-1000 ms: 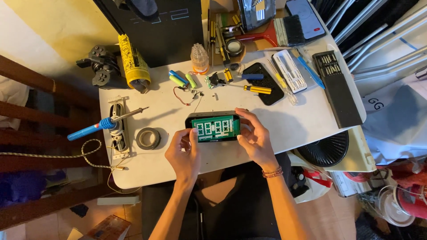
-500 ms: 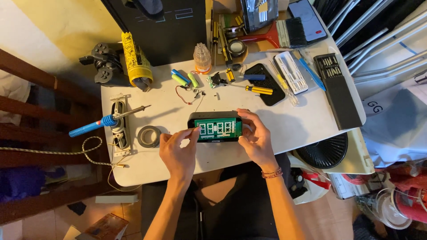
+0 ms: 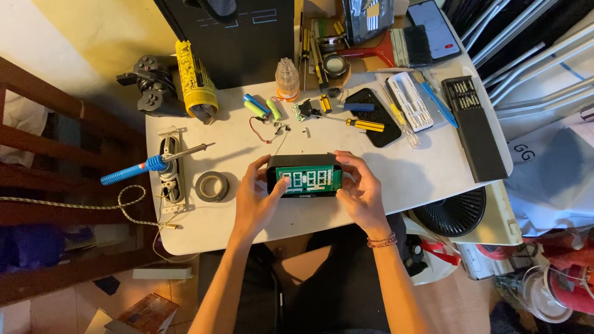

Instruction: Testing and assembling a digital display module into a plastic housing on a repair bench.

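Observation:
A small black box with an exposed green circuit board (image 3: 306, 176) rests on the white table (image 3: 408, 179), near its front edge. My left hand (image 3: 255, 198) grips the box's left end, thumb on the board's corner. My right hand (image 3: 360, 188) holds the right end, fingers curled over the top edge. Both hands touch the box, which lies flat with the board facing up.
A blue-handled soldering iron (image 3: 148, 164) on its stand and a roll of black tape (image 3: 211, 186) lie to the left. Behind are green and blue batteries (image 3: 260, 106), yellow screwdrivers (image 3: 365, 125), a bit set (image 3: 477, 127), a game controller (image 3: 151, 83) and a yellow-wrapped tool (image 3: 195, 80). A black fan (image 3: 455, 213) sits at the right.
The hands and box stay in nearly the same place. My left hand has closed in onto the box's left end.

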